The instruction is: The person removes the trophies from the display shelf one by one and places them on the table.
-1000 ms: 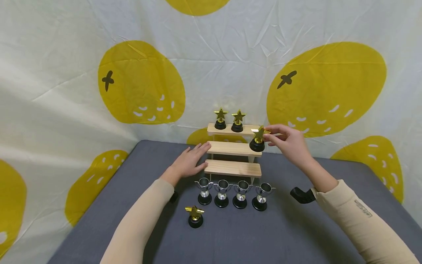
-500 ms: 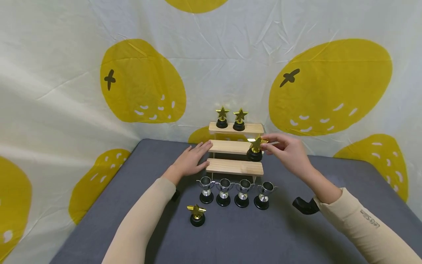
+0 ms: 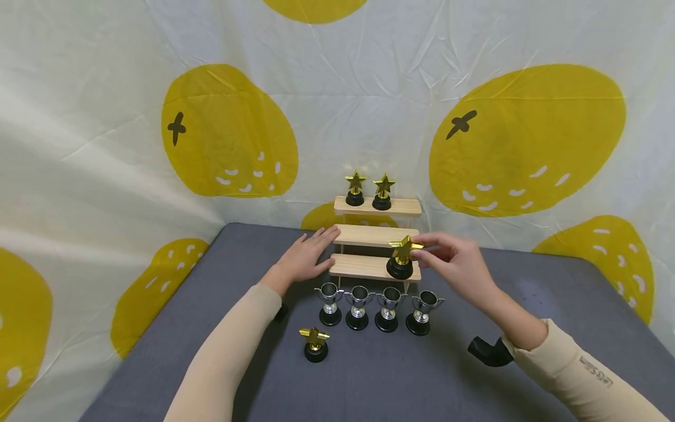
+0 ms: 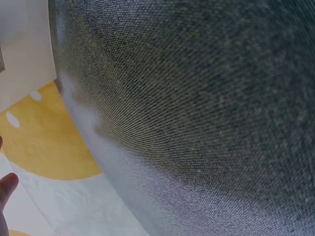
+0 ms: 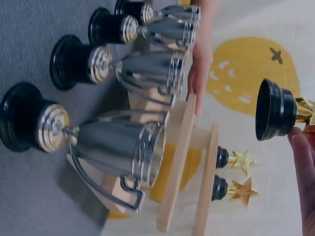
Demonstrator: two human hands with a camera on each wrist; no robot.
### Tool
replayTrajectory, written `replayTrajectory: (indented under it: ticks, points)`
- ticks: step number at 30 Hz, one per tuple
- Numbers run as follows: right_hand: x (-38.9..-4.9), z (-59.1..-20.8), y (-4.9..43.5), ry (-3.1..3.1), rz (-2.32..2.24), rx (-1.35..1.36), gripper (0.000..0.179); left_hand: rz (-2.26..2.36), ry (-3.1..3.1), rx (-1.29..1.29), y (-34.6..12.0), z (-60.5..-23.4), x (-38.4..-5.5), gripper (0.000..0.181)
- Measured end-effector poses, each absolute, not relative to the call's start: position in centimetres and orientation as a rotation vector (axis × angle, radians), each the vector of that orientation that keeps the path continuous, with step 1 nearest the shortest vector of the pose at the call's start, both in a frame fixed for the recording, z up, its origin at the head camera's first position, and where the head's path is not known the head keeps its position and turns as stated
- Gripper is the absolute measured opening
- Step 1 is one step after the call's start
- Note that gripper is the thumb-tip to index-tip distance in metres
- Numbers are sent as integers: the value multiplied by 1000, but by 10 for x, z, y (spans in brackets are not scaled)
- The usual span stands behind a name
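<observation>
My right hand (image 3: pixel 456 264) pinches a gold star trophy (image 3: pixel 402 251) between thumb and fingers. In the head view the trophy overlaps the right end of the bottom tier; the right wrist view shows its black base (image 5: pixel 276 110) apart from the shelf. My left hand (image 3: pixel 302 259) lies with straight fingers at the left ends of the middle and bottom tiers of the wooden shelf (image 3: pixel 364 235). On the top tier stand two more star trophies (image 3: pixel 382 193), left of its middle. Only a fingertip (image 4: pixel 9 184) of the left hand shows clearly in the left wrist view.
Several silver cups (image 3: pixel 359 308) with black bases stand in a row before the shelf. Nearer, a star trophy (image 3: pixel 315 347) stands on the grey tablecloth (image 3: pixel 379 375). Behind the shelf hangs a white cloth (image 3: pixel 364 117) with yellow fruit prints. A black piece (image 3: pixel 489 352) sits by the right cuff.
My right hand has brought the star trophy down and slightly left, from beside the top tier to the bottom tier's right end. The left hand stays at the shelf's left side.
</observation>
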State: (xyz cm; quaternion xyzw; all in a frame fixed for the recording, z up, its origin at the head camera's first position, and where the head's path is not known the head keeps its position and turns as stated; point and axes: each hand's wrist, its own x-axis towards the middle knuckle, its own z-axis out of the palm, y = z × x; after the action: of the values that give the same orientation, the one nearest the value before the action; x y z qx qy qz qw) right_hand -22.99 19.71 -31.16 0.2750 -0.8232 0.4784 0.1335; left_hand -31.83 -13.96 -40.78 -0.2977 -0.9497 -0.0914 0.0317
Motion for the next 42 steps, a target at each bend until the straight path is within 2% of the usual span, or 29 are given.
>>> replayTrajectory:
  ticks: [25,42]
  points:
    - [-190,-343,177,-2350,1520,874,24,-255,-2880,-937,-142,-414,-323,71]
    - [-178,-366,161,-2428,1725,917,18,-255,-2877,-929,-142,-415,-322,72]
